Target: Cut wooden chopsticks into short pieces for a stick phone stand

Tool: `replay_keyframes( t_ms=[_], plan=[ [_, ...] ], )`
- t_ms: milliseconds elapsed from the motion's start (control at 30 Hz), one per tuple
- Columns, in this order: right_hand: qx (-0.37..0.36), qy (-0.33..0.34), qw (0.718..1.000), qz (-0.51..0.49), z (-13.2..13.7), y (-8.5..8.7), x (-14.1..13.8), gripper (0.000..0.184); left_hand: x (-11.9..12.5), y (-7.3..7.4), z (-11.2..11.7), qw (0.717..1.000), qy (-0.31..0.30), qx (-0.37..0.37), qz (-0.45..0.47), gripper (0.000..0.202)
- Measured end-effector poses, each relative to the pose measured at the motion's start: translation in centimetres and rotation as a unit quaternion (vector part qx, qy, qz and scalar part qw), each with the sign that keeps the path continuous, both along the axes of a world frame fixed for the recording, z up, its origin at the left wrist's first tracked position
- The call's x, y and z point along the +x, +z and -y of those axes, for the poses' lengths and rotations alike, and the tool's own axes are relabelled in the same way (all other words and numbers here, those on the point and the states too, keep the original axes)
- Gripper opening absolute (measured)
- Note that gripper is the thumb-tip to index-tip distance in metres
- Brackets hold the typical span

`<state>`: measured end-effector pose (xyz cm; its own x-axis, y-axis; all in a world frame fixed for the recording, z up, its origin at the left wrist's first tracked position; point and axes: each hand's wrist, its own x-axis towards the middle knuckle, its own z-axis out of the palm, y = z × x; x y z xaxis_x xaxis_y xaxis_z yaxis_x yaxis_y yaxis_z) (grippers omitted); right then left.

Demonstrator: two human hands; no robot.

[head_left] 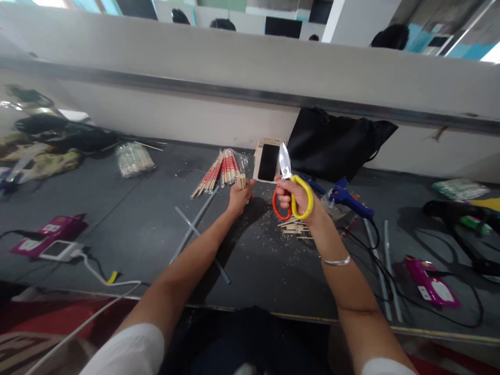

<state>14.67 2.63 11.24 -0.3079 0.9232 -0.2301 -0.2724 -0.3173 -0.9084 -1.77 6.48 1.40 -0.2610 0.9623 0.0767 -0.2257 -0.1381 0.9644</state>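
Observation:
My left hand (pixel 239 199) is closed around a bundle of thin wooden sticks (pixel 241 181), their ends sticking up above the fist. In my right hand (pixel 295 194) is a pair of scissors (pixel 285 165) with one red and one yellow handle, blades together and pointing up and away. Below the scissors lies a loose pile of short cut sticks (pixel 295 228), with small chips scattered around. Just beyond my left hand rest red-wrapped chopsticks (pixel 223 169) in clear plastic. A phone (pixel 269 162) lies on a pale pad between and beyond both hands.
A black bag (pixel 336 143) leans against the partition. A blue glue gun (pixel 349 200) with a cable lies right of my right hand. Clear glue sticks (pixel 191 224) lie crossed at left. Purple power boxes (pixel 432 281) and a plastic-wrapped packet (pixel 134 159) are farther out.

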Motion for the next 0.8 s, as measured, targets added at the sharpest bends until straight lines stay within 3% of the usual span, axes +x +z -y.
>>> replay_keyframes(
  t_ms=[300, 800],
  plan=[
    [0.021, -0.004, 1.0, 0.004, -0.2, -0.6, 0.1, 0.043, 0.2, -0.5, 0.0, 1.0, -0.011, 0.0, -0.019, 0.047],
    [0.025, -0.013, 0.999, 0.016, 0.1, 0.4, 0.0, 0.043, -0.5, -1.0, -0.1, 0.999, -0.023, 0.026, -0.013, 0.044]
  ],
)
